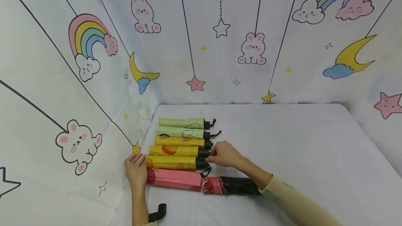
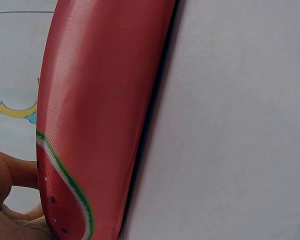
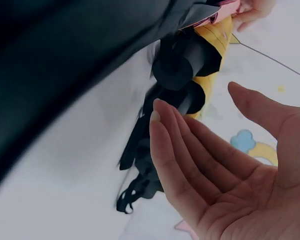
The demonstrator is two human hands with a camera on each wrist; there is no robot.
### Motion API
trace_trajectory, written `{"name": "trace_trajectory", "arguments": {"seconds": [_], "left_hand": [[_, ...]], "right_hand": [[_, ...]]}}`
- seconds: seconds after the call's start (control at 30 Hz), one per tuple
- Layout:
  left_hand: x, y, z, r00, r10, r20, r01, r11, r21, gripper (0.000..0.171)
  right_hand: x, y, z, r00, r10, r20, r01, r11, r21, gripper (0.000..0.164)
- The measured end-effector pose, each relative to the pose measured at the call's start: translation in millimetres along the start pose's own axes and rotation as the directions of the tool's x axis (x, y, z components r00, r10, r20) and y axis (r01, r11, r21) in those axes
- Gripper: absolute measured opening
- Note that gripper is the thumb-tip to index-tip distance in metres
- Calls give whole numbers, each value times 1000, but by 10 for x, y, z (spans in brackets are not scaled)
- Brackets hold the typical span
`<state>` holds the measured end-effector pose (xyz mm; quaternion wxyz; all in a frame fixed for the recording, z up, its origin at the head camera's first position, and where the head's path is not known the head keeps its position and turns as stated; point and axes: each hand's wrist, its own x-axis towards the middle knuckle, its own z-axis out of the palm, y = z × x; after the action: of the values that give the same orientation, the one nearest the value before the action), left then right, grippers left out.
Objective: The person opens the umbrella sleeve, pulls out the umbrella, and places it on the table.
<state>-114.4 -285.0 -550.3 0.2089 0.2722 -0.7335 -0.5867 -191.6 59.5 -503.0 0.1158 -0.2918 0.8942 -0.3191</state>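
Observation:
Folded umbrellas lie side by side on the white table: two light green umbrellas (image 1: 180, 133) at the back, then three yellow umbrellas (image 1: 176, 151) with fruit prints, then a pink watermelon-print umbrella (image 1: 176, 179). Their black ends point right, some with wrist loops. My left hand (image 1: 136, 170) rests against the left ends of the nearest yellow and the pink umbrella, fingers extended. Beside the yellow umbrellas' black ends is my right hand (image 1: 226, 154); its wrist view shows the fingers (image 3: 190, 155) nearly straight, thumb apart, nothing held.
A pink and black fabric bundle (image 1: 232, 186) lies right of the pink umbrella, partly under my right forearm. Near my left wrist is a black curved piece (image 1: 161, 211). White cloth walls (image 1: 204, 55) with cartoon prints stand behind and left of the table (image 1: 282, 132).

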Motion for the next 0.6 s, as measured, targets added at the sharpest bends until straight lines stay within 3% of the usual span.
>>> {"name": "trace_trajectory", "arguments": {"seconds": [0.13,0.33,0.5,0.6], "left_hand": [[-1,6,10,1000,-3,-2,3,1000,-13,57],[5,9,9,1000,-8,-8,8,1000,-21,57],[9,-4,11,1000,-12,-14,12,1000,-24,57],[8,-2,15,1000,-14,-14,13,999,-32,57]], "right_hand": [[60,-42,6,999,15,33,-14,999,-30,23],[147,-94,42,996,18,90,-16,999,-27,46],[183,-127,106,989,43,142,-37,998,-42,47],[211,-131,151,985,46,166,-35,997,-70,58]]}}
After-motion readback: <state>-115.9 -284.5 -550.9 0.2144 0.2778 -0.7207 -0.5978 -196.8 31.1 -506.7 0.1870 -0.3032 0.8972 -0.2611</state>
